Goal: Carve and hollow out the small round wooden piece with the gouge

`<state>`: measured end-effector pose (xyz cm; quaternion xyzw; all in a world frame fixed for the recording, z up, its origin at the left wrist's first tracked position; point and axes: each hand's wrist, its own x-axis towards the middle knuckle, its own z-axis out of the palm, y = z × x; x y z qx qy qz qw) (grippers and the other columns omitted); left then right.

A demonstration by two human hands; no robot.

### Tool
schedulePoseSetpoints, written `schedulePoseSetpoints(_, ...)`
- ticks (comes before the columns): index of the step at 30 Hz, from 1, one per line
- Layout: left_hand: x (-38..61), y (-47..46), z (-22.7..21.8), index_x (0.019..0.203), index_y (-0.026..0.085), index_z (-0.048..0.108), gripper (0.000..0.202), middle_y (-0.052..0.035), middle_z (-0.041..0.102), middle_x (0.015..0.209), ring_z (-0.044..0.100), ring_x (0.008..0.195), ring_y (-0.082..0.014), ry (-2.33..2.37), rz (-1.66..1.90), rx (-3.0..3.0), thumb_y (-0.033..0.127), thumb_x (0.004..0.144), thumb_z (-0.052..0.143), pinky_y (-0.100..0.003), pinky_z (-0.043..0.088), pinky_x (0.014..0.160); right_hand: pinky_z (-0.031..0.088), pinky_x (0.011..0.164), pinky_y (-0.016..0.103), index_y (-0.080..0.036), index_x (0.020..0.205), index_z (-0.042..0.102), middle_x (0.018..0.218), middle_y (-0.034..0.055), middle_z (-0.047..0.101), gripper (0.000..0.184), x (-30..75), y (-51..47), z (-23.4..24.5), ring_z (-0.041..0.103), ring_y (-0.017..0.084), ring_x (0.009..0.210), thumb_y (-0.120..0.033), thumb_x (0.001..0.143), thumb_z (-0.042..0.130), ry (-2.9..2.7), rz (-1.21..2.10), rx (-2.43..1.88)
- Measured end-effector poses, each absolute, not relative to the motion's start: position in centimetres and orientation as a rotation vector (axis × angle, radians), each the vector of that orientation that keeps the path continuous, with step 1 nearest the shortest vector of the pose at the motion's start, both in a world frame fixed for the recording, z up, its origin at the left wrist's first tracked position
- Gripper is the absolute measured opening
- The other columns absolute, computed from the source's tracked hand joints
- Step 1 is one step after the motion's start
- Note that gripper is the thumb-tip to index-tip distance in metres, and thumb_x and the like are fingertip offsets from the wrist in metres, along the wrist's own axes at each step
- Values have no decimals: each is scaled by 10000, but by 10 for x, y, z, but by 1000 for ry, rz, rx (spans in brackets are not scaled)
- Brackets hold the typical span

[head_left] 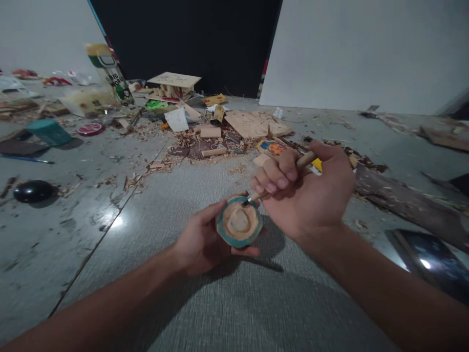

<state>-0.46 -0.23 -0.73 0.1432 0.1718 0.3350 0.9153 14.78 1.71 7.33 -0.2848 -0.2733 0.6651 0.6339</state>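
In the head view my left hand [205, 239] grips a small round wooden piece [240, 222] from the left and below. Its rim is teal, and a ring-shaped groove is carved into the bare wood around a raised middle. My right hand [311, 190] is wrapped round the wooden handle of a carving tool [306, 159]. The metal tip of that tool touches or hovers just over the upper part of the groove; I cannot tell which. Both hands are above a grey textured mat [164, 313].
Wood shavings and scraps surround a wooden board [256, 123] ahead. At the left are a black oval object [33, 191], a teal block [49, 132] and a paintbrush [27, 159]. A dark glossy device [432, 259] lies at the right, near a long brown strip [406, 200].
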Motion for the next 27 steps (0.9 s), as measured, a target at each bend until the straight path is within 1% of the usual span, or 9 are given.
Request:
schedulePoseSetpoints(2, -4, -3, -9, 1168, 193, 648, 334, -92, 712, 1108, 697, 988, -285, 310, 715, 325, 300, 974, 399, -445, 584, 776, 313, 512, 289, -212, 443, 303, 438, -7, 282, 402, 146, 15, 74, 270, 124, 450, -436, 745, 448, -719, 1482, -647)
schedulePoseSetpoints(4, -2, -3, -9, 1132, 181, 669, 326, -96, 716, 1068, 700, 955, -271, 270, 737, 345, 292, 964, 412, -414, 581, 758, 306, 514, 297, -212, 419, 344, 426, -3, 279, 421, 145, 13, 75, 285, 129, 446, -436, 765, 429, -808, 1442, -651)
schedulePoseSetpoints(7, 0, -3, -8, 1101, 181, 682, 323, -83, 714, 1024, 696, 871, -231, 262, 765, 352, 298, 974, 408, -359, 577, 695, 292, 506, 301, -212, 413, 366, 421, -6, 282, 431, 143, 11, 75, 280, 128, 438, -432, 772, 459, -912, 1412, -646)
schedulePoseSetpoints(9, 1, -3, -7, 1089, 184, 682, 316, -81, 707, 1015, 687, 859, -222, 272, 776, 359, 287, 975, 407, -338, 573, 674, 290, 501, 300, -214, 423, 366, 427, -12, 287, 444, 143, 12, 73, 275, 125, 438, -453, 777, 488, -951, 1415, -631)
schedulePoseSetpoints(14, 0, -3, -4, 1050, 177, 682, 297, -83, 688, 974, 656, 782, -195, 359, 776, 340, 257, 969, 408, -314, 564, 635, 323, 508, 301, -224, 464, 290, 431, -22, 300, 530, 146, 18, 64, 291, 126, 442, -563, 797, 525, -937, 1484, -583)
schedulePoseSetpoints(18, 0, -3, -2, 1125, 191, 673, 319, -90, 690, 1030, 648, 769, -192, 450, 780, 304, 256, 975, 399, -316, 563, 614, 325, 476, 288, -225, 499, 204, 435, -36, 267, 576, 149, 24, 57, 264, 116, 426, -598, 791, 532, -808, 1547, -564)
schedulePoseSetpoints(21, 1, -3, -1, 1181, 194, 661, 341, -104, 691, 1088, 663, 827, -215, 469, 775, 323, 260, 972, 399, -335, 574, 644, 304, 459, 278, -215, 516, 171, 445, -49, 237, 577, 150, 28, 53, 242, 101, 420, -562, 755, 565, -700, 1584, -562)
schedulePoseSetpoints(24, 1, -2, -1, 1136, 183, 673, 328, -108, 696, 1067, 664, 817, -207, 448, 774, 346, 244, 968, 398, -323, 575, 652, 286, 455, 267, -207, 533, 159, 451, -54, 220, 546, 150, 30, 51, 220, 94, 430, -508, 722, 574, -555, 1621, -581)
schedulePoseSetpoints(27, 0, -2, -2, 1073, 184, 679, 300, -87, 703, 1010, 665, 789, -194, 430, 796, 326, 220, 951, 407, -320, 576, 661, 302, 462, 269, -209, 548, 154, 463, -54, 217, 550, 152, 29, 54, 227, 98, 436, -500, 737, 581, -564, 1629, -588)
